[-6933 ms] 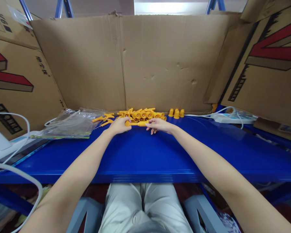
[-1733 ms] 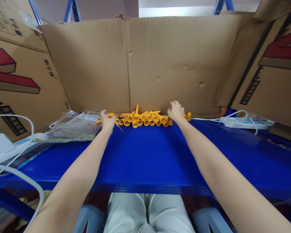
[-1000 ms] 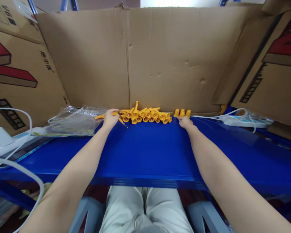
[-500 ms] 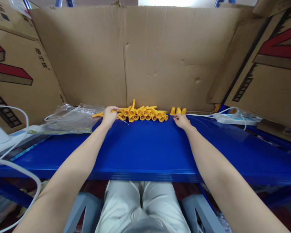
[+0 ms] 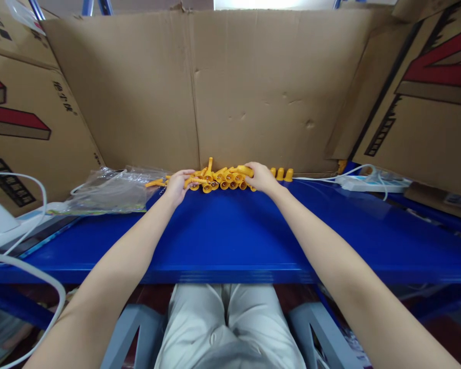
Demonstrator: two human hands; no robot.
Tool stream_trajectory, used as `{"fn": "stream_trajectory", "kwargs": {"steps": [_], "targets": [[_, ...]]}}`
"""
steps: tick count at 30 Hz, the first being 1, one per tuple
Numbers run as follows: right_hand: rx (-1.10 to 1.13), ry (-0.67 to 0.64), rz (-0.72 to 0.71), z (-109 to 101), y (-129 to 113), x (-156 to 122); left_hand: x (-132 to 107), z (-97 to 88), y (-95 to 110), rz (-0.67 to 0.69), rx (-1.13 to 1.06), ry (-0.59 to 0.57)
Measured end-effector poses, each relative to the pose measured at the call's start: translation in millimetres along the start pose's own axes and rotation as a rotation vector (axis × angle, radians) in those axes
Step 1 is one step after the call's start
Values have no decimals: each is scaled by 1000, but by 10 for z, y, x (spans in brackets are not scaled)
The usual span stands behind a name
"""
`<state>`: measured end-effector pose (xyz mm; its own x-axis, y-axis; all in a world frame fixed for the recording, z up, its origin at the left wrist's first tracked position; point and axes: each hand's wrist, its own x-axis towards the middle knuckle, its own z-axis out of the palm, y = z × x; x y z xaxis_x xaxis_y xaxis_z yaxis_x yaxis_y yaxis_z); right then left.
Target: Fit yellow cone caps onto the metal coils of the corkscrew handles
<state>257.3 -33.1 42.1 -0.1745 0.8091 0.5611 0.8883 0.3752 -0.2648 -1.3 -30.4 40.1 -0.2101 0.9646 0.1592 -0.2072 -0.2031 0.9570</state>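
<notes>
A pile of yellow plastic parts [image 5: 229, 177] lies at the back of the blue table, many with a cup-shaped open end and a narrow stem. My left hand [image 5: 176, 186] is at the pile's left end, its fingers closed on a yellow stemmed part [image 5: 195, 180]. At the right end my right hand [image 5: 263, 177] grips a yellow cup-shaped part [image 5: 246, 170], partly covered by the fingers. Right of that hand, several small yellow cups [image 5: 280, 174] stand in a row. A thin coiled wire shows by my left hand.
Cardboard panels [image 5: 253, 92] wall the blue table [image 5: 230, 230] at the back and sides. Clear plastic bags [image 5: 111, 192] lie at left, near white cables. A white power strip [image 5: 364, 183] rests at right.
My right hand has moved left from the standing yellow cups to the pile's right end and now holds a yellow part. My left hand has shifted slightly right, with a yellow stemmed part in its fingers.
</notes>
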Motion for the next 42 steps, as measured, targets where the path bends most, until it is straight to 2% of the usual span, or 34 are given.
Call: {"fn": "stream_trajectory", "kwargs": {"steps": [5,9,19,27,38,42], "targets": [[-22,-166,-247,93,-286,-80,-3,3,8,-6,-19,-125],[-68,-213,-312,124,-333,-116,-24,12,17,-1,-35,-160],[-118,-240,-313,90,-380,-150,-9,5,-7,-5,-27,-166],[4,-304,-332,160,-356,-136,-39,15,-24,-69,-2,-161],[97,-437,-234,164,-366,-144,-86,41,-72,-160,109,-141],[134,-446,-226,165,-381,-146,-133,65,-68,-204,151,-204]]}}
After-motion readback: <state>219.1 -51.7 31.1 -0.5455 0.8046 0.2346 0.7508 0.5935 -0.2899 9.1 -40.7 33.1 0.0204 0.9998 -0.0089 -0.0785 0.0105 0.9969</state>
